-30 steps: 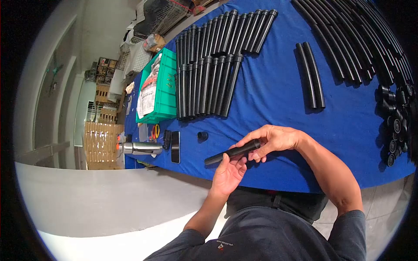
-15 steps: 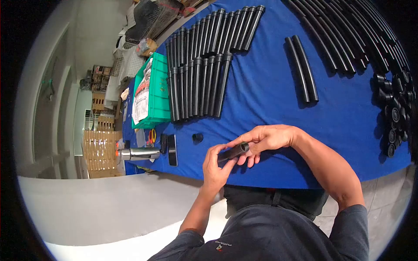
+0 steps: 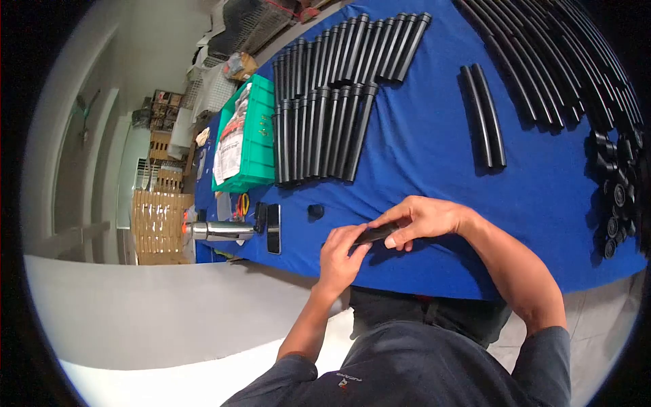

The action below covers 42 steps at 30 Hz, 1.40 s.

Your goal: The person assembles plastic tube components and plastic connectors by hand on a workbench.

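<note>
A short black tube (image 3: 373,235) is held between both hands over the front part of the blue-covered table. My left hand (image 3: 340,256) wraps its fingers and thumb round the left part of the tube. At the other end, my right hand (image 3: 428,220) has fingers and thumb closed on it, hiding the tube's opening. A small black cap (image 3: 316,211) lies on the cloth a little beyond my left hand.
Capped black tubes (image 3: 325,132) stand in two rows beside a green crate (image 3: 254,146) with newspaper in it. Two loose tubes (image 3: 483,115) lie at centre right. More tubes (image 3: 536,68) and piled caps (image 3: 614,197) are at right. A phone (image 3: 273,229) and metal flask (image 3: 220,231) lie left.
The tube's open end, visible before, is now covered by my right hand, whose fingers have closed over it. The tube lies flatter. The whole view has shifted slightly.
</note>
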Available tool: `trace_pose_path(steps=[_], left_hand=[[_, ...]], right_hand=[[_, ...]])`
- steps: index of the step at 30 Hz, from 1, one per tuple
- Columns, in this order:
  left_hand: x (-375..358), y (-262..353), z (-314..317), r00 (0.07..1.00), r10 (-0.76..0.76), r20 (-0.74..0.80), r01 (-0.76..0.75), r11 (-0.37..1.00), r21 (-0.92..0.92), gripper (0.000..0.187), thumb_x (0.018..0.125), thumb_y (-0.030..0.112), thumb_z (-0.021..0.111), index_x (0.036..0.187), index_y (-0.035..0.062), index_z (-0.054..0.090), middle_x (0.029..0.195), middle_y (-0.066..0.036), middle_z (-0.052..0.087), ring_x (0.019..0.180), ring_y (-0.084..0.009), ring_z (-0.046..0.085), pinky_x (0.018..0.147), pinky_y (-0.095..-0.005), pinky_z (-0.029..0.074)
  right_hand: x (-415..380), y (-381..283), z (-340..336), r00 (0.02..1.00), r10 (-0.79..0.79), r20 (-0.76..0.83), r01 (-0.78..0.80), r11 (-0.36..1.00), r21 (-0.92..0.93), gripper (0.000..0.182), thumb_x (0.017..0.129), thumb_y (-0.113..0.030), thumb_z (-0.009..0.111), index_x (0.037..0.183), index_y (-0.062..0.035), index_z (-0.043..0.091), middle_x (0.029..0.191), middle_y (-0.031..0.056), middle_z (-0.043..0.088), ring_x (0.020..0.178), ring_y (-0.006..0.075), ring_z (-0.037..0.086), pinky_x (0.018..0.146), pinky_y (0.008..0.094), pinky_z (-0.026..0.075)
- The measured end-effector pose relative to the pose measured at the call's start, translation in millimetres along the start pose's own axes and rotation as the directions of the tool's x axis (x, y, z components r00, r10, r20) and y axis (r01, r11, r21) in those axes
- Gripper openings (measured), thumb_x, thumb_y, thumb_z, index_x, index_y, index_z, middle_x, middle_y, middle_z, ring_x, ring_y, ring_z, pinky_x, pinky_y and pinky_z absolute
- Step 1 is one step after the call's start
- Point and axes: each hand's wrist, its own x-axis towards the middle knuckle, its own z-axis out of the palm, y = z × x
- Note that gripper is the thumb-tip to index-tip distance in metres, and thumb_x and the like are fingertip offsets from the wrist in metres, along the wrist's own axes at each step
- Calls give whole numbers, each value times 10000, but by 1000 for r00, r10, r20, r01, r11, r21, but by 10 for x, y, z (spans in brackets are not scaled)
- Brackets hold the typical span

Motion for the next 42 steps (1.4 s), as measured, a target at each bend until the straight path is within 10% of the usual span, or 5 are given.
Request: trace_pose_path(steps=[5, 15, 20, 39, 42], left_hand=[[53, -322, -170, 985, 25, -172, -10, 996, 84, 496, 843, 306, 804, 1222, 5, 693, 1313, -213, 619, 1224, -388, 572, 1057, -454, 452], [193, -1330, -81, 951, -208, -228, 271, 916, 296, 405, 866, 143, 772, 1238, 20, 667, 1168, -192, 708, 1108, -313, 677, 972, -415, 519], [386, -413, -5, 906, -346, -244, 275, 919, -282, 364, 836, 109, 824, 1152, 14, 669, 994, -114, 741, 879, -179, 710, 808, -325, 563], [386, 367, 165, 881, 162, -444, -199, 979, -38, 435, 828, 250, 843, 1128, -7, 660, 1025, -150, 689, 853, -284, 646, 742, -378, 535], [-115, 264, 278, 992, -115, -47, 75, 854, -515, 320, 995, 227, 686, 1185, -22, 626, 1048, -147, 699, 868, -254, 679, 734, -323, 552]], right_hand=[[78, 165, 44, 979, -29, -203, 14, 997, -76, 429, 987, -153, 653, 1371, 30, 603, 943, 140, 739, 760, 153, 707, 671, 297, 606], [88, 56, 122, 928, -58, -367, 12, 992, -127, 371, 1033, -146, 585, 1355, 39, 580, 1077, 148, 690, 847, 168, 690, 733, 301, 599], [124, 150, 95, 923, -47, -383, 62, 998, 26, 482, 1062, -248, 572, 1449, 21, 472, 1091, 135, 651, 883, 171, 678, 743, 313, 605], [139, 195, 87, 912, -96, -398, 100, 995, -12, 415, 1099, -355, 476, 1273, 12, 560, 1052, 130, 660, 811, 178, 691, 689, 317, 607], [126, 135, 121, 902, -73, -425, 91, 996, 24, 444, 1095, -385, 479, 1240, 26, 560, 1066, 130, 653, 814, 175, 690, 686, 318, 608]])
